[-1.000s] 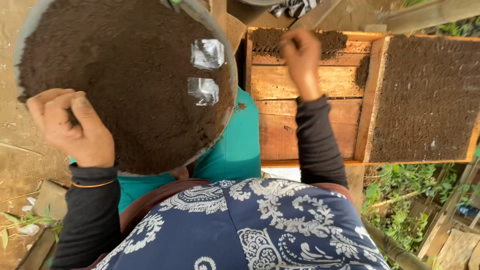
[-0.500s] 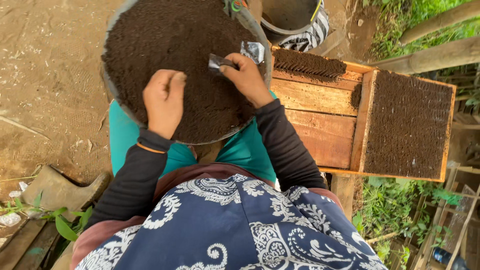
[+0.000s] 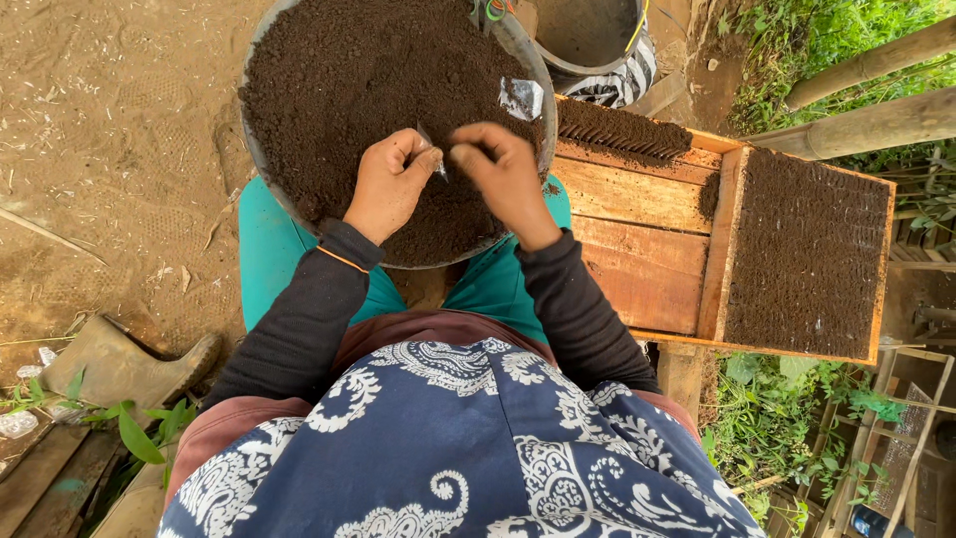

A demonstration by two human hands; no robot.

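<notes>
A big round basin (image 3: 261,159) heaped with dark soil rests on my lap. Over its near side my left hand (image 3: 386,185) and my right hand (image 3: 505,176) meet, both pinching a small clear plastic bag (image 3: 435,156) that shows only as a sliver between the fingers. A second small plastic bag (image 3: 522,98) lies on the soil by the basin's right rim.
To the right stands a wooden tray (image 3: 637,204) with a row of filled soil bags (image 3: 617,130) along its far edge, and a second tray (image 3: 809,254) full of soil. A bucket (image 3: 588,40) sits behind. A rubber boot (image 3: 119,369) lies left on bare ground; plants grow lower right.
My right hand came back from the wooden tray to the basin and picked up a small bag. My left hand left the basin's rim and joined it on the bag.
</notes>
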